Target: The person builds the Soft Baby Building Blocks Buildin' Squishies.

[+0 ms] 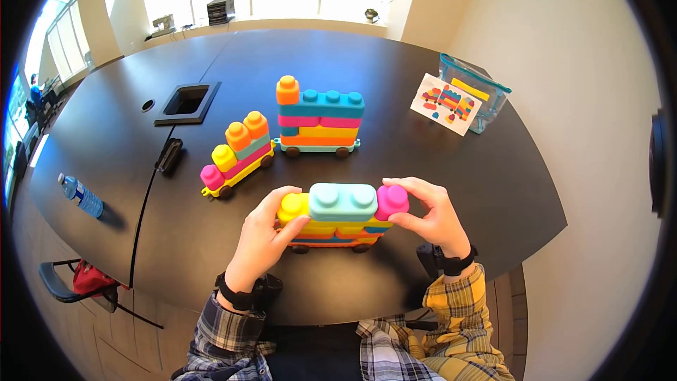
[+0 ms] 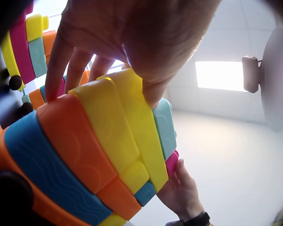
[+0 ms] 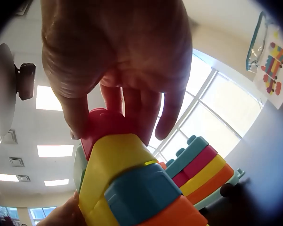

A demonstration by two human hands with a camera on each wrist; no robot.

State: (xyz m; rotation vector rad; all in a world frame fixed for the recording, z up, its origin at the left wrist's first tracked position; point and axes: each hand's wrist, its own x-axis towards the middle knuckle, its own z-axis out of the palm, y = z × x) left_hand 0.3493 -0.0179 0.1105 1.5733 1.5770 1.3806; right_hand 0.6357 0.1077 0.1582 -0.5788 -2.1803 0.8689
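Observation:
A wheeled wagon of stacked toy blocks [image 1: 331,233] stands on the table close to the person. Along its top run a yellow block [image 1: 293,206], a wide mint block [image 1: 343,202] and a magenta block [image 1: 392,202]. The left hand [image 1: 262,231] grips the wagon's left end, thumb in front and fingers behind the yellow block. At the other end, the right hand [image 1: 434,216] pinches the magenta block between thumb and fingers. In the right wrist view, yellow, blue and orange blocks [image 3: 141,193] show beneath that magenta block [image 3: 106,123].
Farther back are a taller block wagon [image 1: 321,123] and a smaller yellow-based one [image 1: 240,155], end to end. A picture card [image 1: 446,104] leans on a clear zip bag [image 1: 493,102] at right. To the left are a water bottle [image 1: 81,195], a dark case [image 1: 169,155] and a table opening [image 1: 187,103].

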